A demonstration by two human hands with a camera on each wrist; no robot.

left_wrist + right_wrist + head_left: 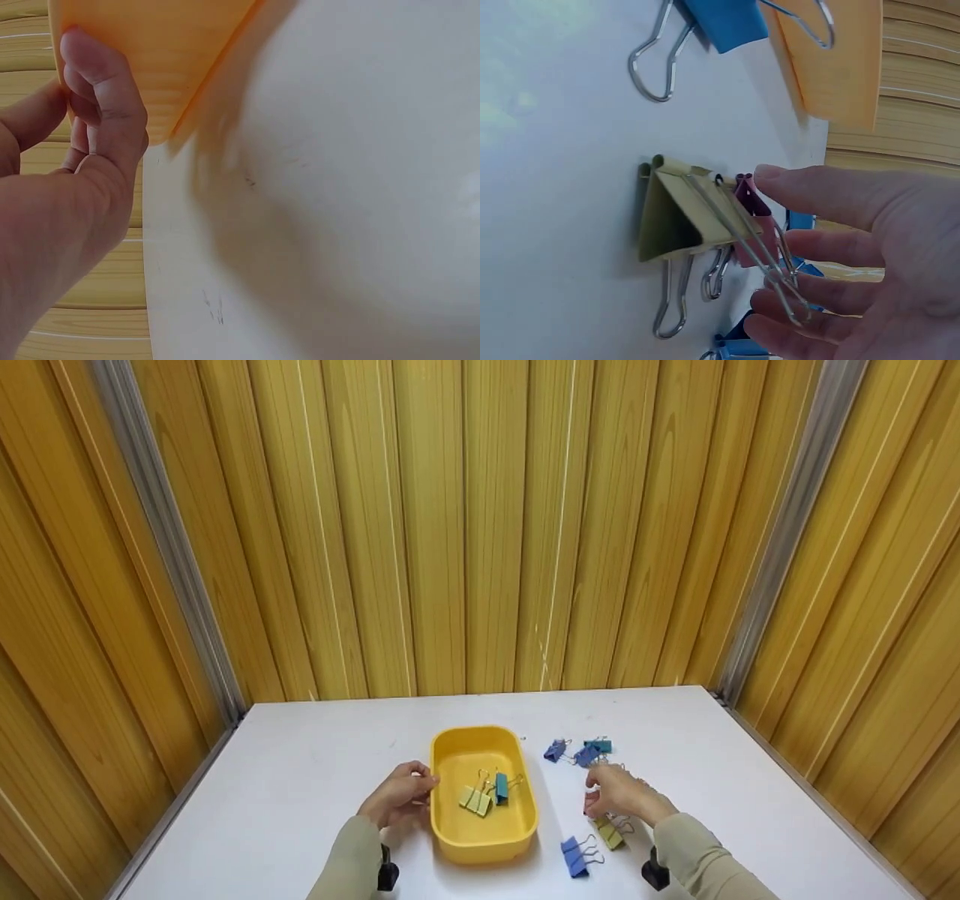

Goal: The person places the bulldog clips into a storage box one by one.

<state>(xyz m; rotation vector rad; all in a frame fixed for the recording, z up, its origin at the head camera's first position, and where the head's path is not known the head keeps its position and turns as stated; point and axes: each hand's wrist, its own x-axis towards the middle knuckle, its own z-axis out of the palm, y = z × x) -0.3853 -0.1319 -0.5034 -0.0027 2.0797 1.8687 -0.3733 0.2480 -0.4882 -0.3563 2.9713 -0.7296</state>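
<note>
My left hand (401, 793) pinches the left rim of a yellow plastic tray (480, 851), thumb on one side of the wall and fingers on the other. Inside the tray lie a yellow binder clip (475, 802) and a teal one (502, 790). To the right of the tray, my right hand (622, 795) has thumb and index finger at a pink binder clip (762, 234), pinching it close over the table. Right beside that clip, a larger yellow binder clip (679, 217) overlaps it in the right wrist view. A blue binder clip (575, 859) lies nearer the front.
Beyond my right hand is a small group of clips: a blue binder clip (555, 751), another blue one (587, 756) and a teal one (600, 745). Everything stands on a white table (322, 742), with wood-patterned walls (487, 525) behind and at both sides.
</note>
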